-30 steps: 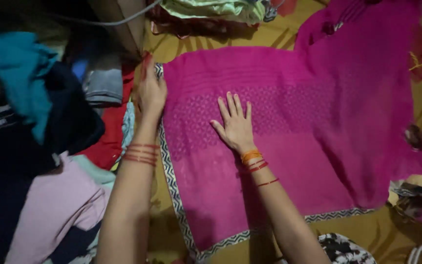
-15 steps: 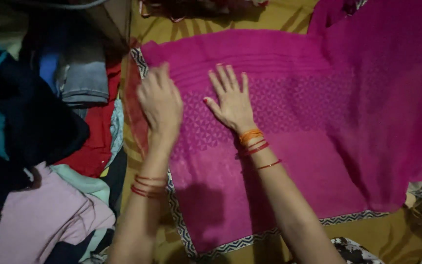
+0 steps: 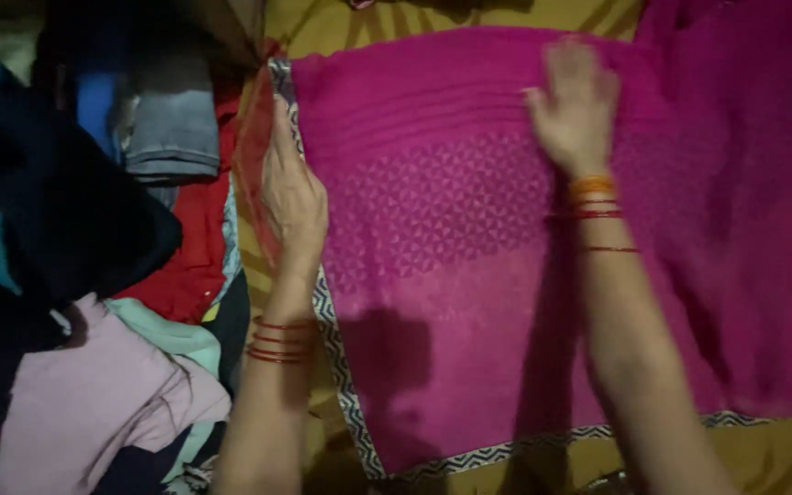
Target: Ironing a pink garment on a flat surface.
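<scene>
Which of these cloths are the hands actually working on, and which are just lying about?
In hand:
- pink cloth, spread flat
- left hand on its patterned border
- right hand flat on it

Lying about:
- grey folded garment
- red garment
- pale pink garment
- dark garment

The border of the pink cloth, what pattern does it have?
A black-and-white zigzag border edges the pink cloth, seen in the head view.

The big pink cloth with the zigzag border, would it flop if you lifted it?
The pink patterned cloth with a zigzag border would probably droop: it lies flat with soft creases. It looks thin, likely light. The left hand presses its edge and the right hand lies flat on it, so pushing probably bunches it.
</scene>
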